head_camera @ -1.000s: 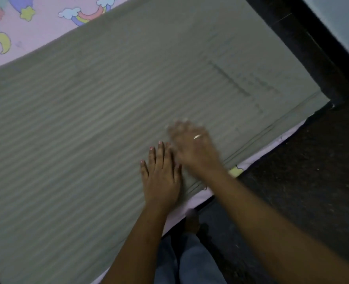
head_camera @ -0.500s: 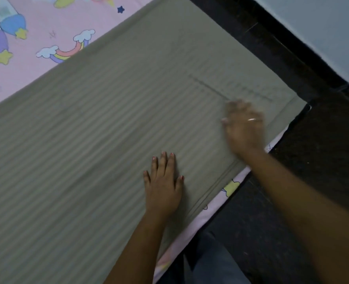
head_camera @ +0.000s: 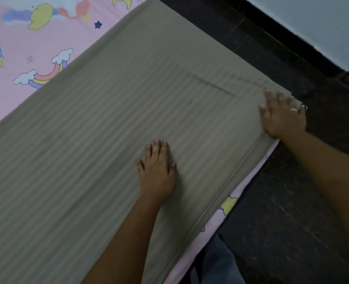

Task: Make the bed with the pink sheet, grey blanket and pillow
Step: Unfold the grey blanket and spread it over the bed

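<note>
A dark tiled floor (head_camera: 292, 201) runs along the bed's right side. The striped grey blanket (head_camera: 108, 140) lies spread over the pink cartoon-print sheet (head_camera: 26, 37), which shows at its far and near edges. The left hand (head_camera: 157, 171) rests flat on the blanket, fingers straight. The blurred right hand (head_camera: 282, 113) presses flat at the blanket's corner, wearing a ring (head_camera: 294, 109).

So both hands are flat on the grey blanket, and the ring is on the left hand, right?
Not quite: the ring is on the right hand, not the left hand. Both hands do lie flat on the blanket, as the head view shows.
</note>
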Demonstrator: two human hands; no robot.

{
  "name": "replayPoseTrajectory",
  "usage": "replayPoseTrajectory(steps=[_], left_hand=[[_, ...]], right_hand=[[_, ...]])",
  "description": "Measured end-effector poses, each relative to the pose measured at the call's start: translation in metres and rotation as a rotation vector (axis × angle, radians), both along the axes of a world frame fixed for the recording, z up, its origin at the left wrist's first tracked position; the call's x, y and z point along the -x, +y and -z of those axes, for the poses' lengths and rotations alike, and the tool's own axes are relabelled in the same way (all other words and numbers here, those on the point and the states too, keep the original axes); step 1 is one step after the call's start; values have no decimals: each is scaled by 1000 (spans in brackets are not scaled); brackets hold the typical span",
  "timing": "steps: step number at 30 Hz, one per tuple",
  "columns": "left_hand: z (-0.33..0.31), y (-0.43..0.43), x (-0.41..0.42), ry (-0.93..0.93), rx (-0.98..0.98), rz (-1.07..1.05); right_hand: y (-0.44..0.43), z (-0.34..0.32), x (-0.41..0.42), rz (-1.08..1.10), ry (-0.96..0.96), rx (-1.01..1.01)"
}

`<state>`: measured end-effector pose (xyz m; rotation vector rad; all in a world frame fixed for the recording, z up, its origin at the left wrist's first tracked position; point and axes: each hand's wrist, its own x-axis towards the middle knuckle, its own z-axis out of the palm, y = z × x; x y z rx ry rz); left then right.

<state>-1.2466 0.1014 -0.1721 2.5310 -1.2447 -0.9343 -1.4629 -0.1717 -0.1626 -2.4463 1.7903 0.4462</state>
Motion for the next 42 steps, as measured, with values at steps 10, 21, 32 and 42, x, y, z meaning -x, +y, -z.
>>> replayPoseTrajectory(steps=[10, 21, 32, 42], left_hand=[[14, -53, -7, -20, 37, -57], [17, -94, -26, -52, 19, -63], [29, -121, -46, -147, 112, -137], [21, -182, -79, -95, 8, -91]], right_hand=[[109, 40, -141, -846, -296, -85], [-75, 26, -66, -91, -161, 131], [-11, 54, -202, -927, -274, 14], [-103, 29, -185, -399, -260, 267]])
